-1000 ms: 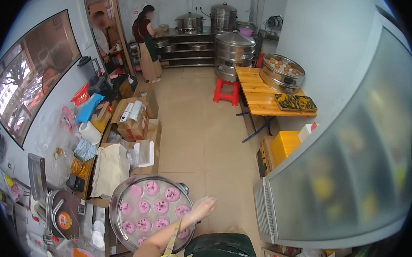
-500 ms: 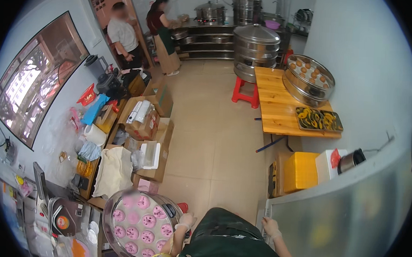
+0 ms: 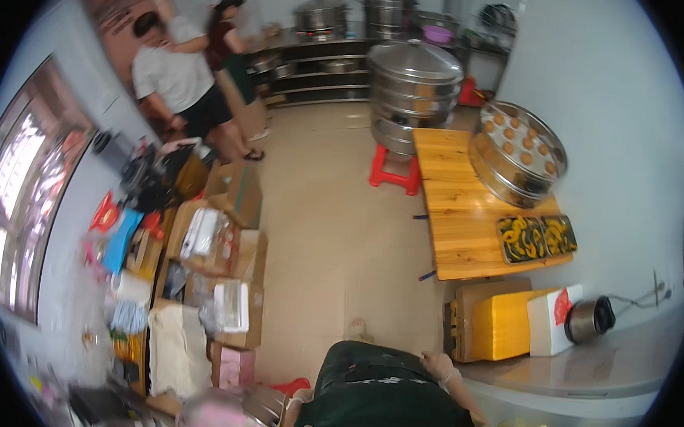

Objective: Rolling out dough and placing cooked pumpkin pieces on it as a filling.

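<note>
My left hand [image 3: 296, 403], in a thin clear glove, is at the right side of the round metal steamer tray [image 3: 264, 404] at the lower left. The apron and blur hide its fingers, so its grip does not show. Pink buns [image 3: 219, 417] lie in that tray, smeared by motion. My right hand [image 3: 441, 367], also gloved, is held to the right of my dark green apron [image 3: 371, 389], near the glass-topped cabinet. Its fingers are curled in; whatever they hold, if anything, is too small to make out.
A wooden table [image 3: 443, 203] at the right bears a steamer of round brown buns [image 3: 519, 145] and two dark trays [image 3: 538, 238]. Stacked steamers [image 3: 414, 93] rest on a red stool [image 3: 394, 170]. Cardboard boxes [image 3: 235, 192] line the left. Two people [image 3: 175, 81] stand at the back left.
My view has moved forward, and the pink-bun tray has slid toward the lower edge. My right hand is now farther past the cabinet's edge. The person in white has stepped nearer and raised an arm.
</note>
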The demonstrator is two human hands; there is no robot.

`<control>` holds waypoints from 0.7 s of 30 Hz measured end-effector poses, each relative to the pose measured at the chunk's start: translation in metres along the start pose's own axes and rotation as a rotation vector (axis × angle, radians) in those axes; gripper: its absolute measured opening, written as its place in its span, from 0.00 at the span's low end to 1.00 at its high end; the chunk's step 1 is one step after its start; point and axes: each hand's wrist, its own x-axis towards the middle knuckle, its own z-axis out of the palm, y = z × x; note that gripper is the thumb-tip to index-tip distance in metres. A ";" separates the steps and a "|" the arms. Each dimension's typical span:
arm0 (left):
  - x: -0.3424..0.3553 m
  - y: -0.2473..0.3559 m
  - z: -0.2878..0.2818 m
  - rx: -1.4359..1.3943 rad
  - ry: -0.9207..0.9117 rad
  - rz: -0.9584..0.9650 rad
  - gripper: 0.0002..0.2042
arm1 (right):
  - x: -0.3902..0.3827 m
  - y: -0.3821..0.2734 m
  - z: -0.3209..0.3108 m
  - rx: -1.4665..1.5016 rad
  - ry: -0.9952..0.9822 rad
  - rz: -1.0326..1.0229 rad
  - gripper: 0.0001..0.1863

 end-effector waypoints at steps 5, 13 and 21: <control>0.081 0.041 -0.173 0.115 0.107 0.084 0.23 | 0.053 -0.030 -0.070 0.110 0.231 0.016 0.18; 0.201 0.098 -0.325 0.098 0.403 0.151 0.18 | 0.145 -0.037 -0.156 0.266 0.323 0.192 0.16; 0.252 0.185 -0.388 0.129 0.179 0.179 0.18 | 0.311 0.036 -0.288 1.332 0.786 0.352 0.24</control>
